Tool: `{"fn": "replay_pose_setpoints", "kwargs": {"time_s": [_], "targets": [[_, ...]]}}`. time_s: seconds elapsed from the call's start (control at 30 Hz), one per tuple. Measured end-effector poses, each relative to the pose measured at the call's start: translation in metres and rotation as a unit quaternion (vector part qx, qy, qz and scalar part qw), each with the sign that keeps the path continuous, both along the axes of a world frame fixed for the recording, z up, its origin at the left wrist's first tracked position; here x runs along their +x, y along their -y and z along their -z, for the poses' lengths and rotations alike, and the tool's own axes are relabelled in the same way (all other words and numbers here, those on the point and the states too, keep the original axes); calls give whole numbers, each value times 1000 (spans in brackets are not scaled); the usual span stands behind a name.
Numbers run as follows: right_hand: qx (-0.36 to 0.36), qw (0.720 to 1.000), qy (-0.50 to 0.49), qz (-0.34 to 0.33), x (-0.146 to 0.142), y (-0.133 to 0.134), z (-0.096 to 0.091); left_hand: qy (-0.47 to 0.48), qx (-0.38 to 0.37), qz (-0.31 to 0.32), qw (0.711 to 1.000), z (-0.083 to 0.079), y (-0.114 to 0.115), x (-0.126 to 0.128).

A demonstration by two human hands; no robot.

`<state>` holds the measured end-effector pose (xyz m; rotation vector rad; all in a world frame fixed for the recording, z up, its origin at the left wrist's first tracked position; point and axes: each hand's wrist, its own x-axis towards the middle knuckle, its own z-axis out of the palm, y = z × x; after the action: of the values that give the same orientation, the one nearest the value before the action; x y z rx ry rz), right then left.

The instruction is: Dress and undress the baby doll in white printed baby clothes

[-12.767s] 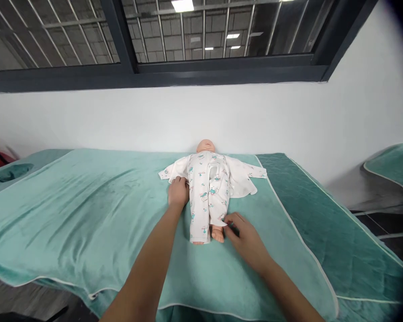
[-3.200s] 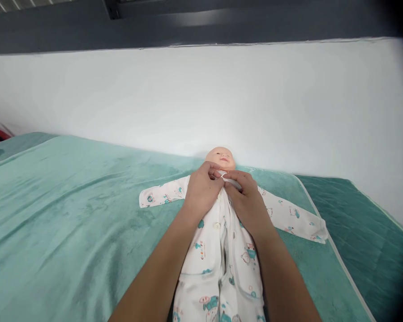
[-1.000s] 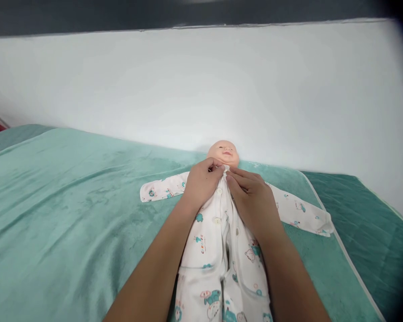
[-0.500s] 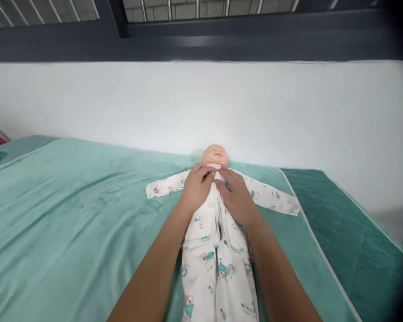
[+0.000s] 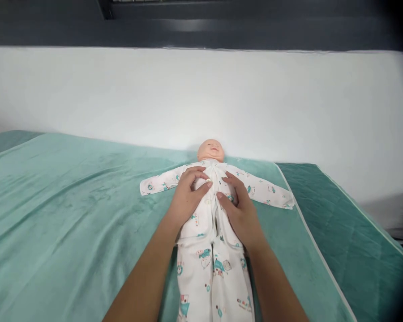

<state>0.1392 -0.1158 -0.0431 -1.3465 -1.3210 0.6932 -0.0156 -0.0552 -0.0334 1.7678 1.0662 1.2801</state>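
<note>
A baby doll (image 5: 210,150) lies on its back in a white printed jacket (image 5: 272,193) and matching trousers (image 5: 195,279). The jacket's long sleeves stretch out to both sides. Down the chest runs its front opening, parted lower down, with small pale buttons along the left edge. My left hand (image 5: 189,192) rests on the left front panel, thumb and forefinger slightly apart beside an upper button. On the right panel lies my right hand (image 5: 241,208), its thumb and forefinger spread. Neither hand visibly grips the cloth.
A light green blanket (image 5: 87,214) with soft creases covers the surface under the doll. Darker green quilted fabric (image 5: 349,223) shows to the right. Behind the doll's head rises a white wall (image 5: 201,89), topped by a dark frame (image 5: 255,31).
My hands have drawn apart from the upper chest, where their fingers were together at the jacket's opening. The collar and a button now show between them. The view has tilted down slightly.
</note>
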Motion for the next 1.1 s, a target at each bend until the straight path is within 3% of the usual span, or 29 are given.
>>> {"fn": "replay_pose_setpoints", "kwargs": {"time_s": [0.13, 0.37, 0.7, 1.1], "targets": [[-16, 1000, -14, 11, -3, -2, -7, 4, -22, 3, 1000, 0, 0, 0], [-19, 988, 125, 86, -20, -12, -14, -20, -9, -33, 999, -1, -2, 3], [-83, 995, 36, 32, 5, -11, -24, -35, -78, -34, 996, -27, 10, 13], [-86, 967, 222, 87, -16, -5, -29, -23, -74, -37, 996, -18, 7, 11]]}}
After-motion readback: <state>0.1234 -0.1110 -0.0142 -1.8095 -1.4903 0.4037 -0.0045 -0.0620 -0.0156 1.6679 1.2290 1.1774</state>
